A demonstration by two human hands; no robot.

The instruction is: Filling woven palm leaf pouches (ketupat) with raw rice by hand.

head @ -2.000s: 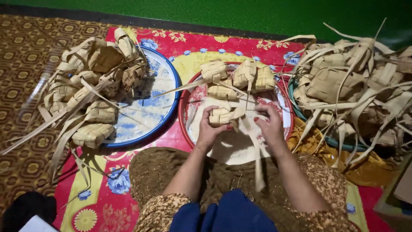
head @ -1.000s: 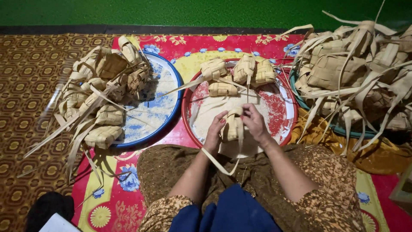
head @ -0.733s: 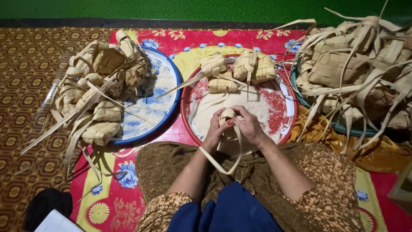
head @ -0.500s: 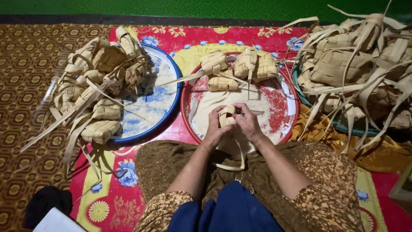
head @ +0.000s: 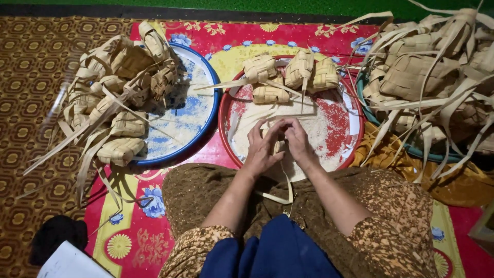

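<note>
The left hand and the right hand are close together over the red tray. Between them they hold a small woven leaf pouch. The fingers of both hands curl around it and pinch it from each side, so most of the pouch is hidden. The fingertips of the two hands almost touch at the top. A long leaf strip hangs down from the pouch onto the person's lap, which is covered by a brown patterned cloth. The red tray has white rice spread on it. At the far side of the tray lie four more woven pouches, close together and touching. To the left of the red tray is a blue tray, just beside it. It has a thin layer of rice too, and a pile of pouches with long leaf tails covers its left part and sticks out over the rim. To the right is a big heap of pouches in a green basin. Everything sits on a red flowered mat on the floor, and a brown patterned carpet lies to the left.
</note>
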